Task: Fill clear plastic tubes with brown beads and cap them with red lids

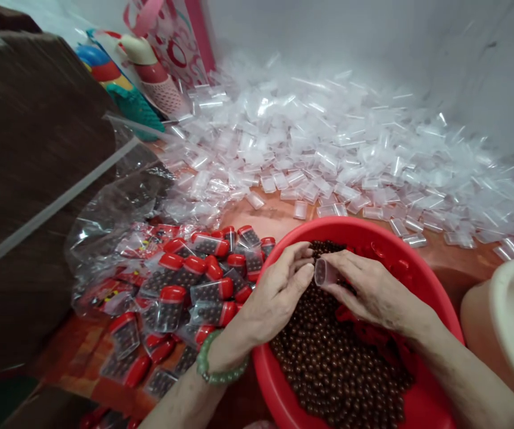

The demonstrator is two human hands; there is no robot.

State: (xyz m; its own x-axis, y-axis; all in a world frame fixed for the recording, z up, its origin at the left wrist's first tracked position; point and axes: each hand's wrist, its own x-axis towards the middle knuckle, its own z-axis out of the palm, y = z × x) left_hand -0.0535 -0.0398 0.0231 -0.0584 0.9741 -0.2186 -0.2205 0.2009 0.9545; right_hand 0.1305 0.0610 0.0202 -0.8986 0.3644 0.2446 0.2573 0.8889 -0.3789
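Observation:
Over a red basin [435,292] of small, shiny brown balls [337,357], my right hand [368,286] grips a small clear plastic container [323,273] between thumb and fingers. The container is tilted, its end facing my left hand. My left hand [279,292], with a green bead bracelet [207,360] on its wrist, hovers just beside that end. Its fingers are curved and apart from the thumb, with nothing visible in them. Red plastic caps [393,262] lie along the basin's right side, partly hidden under my right hand and forearm.
Left of the basin lie several filled containers with red caps [171,307] and a clear plastic bag [114,208]. A large heap of clear containers [319,143] spreads along the wall. Bottles [153,77] stand at the back left, a cream bucket [498,316] at the right.

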